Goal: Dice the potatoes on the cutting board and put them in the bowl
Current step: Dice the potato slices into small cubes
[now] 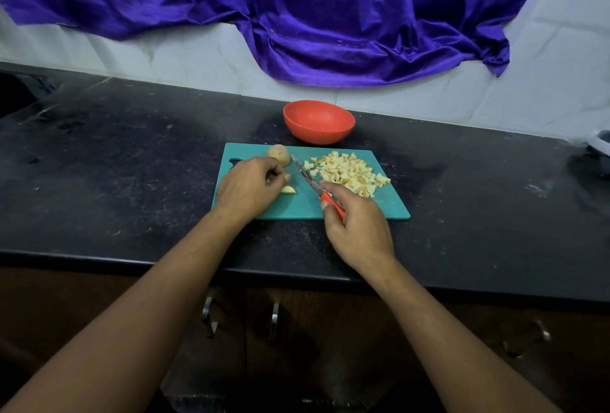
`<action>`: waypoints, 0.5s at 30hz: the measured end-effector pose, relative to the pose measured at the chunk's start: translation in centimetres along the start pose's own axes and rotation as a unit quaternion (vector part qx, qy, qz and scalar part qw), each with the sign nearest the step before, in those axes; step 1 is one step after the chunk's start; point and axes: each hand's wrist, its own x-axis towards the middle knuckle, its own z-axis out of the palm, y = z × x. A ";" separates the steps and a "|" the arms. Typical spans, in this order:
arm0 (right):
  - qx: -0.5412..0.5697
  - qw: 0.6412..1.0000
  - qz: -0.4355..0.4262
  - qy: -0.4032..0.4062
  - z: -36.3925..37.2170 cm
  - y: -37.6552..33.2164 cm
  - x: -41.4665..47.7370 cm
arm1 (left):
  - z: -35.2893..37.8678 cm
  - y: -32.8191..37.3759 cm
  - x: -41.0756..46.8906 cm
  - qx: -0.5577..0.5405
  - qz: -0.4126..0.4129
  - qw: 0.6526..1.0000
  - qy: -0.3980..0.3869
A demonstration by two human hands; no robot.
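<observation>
Now the right hand (358, 221) grips the knife (308, 178); the left hand (247, 186) pinches a potato slice (288, 189) near the left edge of the cutting board (392, 206). Diced potato (350, 175) lies toward its right; the bowl (318, 132) sits behind.

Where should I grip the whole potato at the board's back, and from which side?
Grip the whole potato across its rounded sides from above-left, beside the left hand; the knife blade lies close on its right, so avoid that side.

Kitchen: dark stone counter (132, 162), tiled wall (544, 82), cabinets (297, 346).
</observation>
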 end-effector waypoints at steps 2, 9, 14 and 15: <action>-0.001 1.000 0.003 -0.001 0.0 0.0 0.0 | 0.1 -0.3 -0.4 -0.003 0.027 1.000 0.005; -0.005 1.000 0.007 -0.007 -0.3 -0.4 -0.1 | -0.6 -1.8 -1.8 -0.031 0.090 0.995 -0.010; -0.041 0.999 -0.012 -0.020 -0.5 -1.1 -0.5 | -0.6 -1.2 -2.1 -0.025 0.082 0.996 0.005; -0.046 0.999 -0.013 -0.022 -0.6 -1.2 -0.6 | -0.6 -1.1 -2.1 -0.024 0.082 0.996 0.005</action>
